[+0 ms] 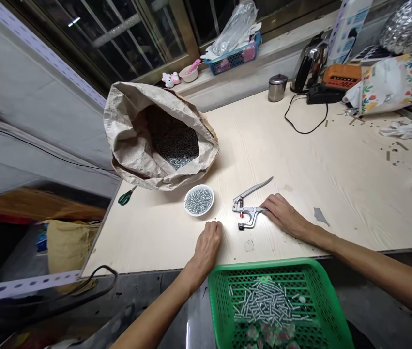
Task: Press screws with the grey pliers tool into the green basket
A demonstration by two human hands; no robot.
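My right hand (284, 213) lies on the pale wooden table (300, 160) with its fingers curled on the lower handle of metal snap pliers (248, 205). The pliers rest flat, their upper handle pointing up and right. My left hand (208, 245) sits knuckles-up just left of the pliers, fingers curled under; whether anything is in them is hidden. A small white dish (199, 199) of little metal pieces stands just beyond my left hand. A green plastic basket (227, 310) with several metal pieces sits below the table edge, near me.
A large open paper sack (129, 140) of small metal parts stands at the back left, with green-handled scissors (127, 196) beside it. A kettle (310, 63), metal cup (277, 87), black cable (305, 121), blue basket (233, 58) and a floral bag (387, 85) line the far side.
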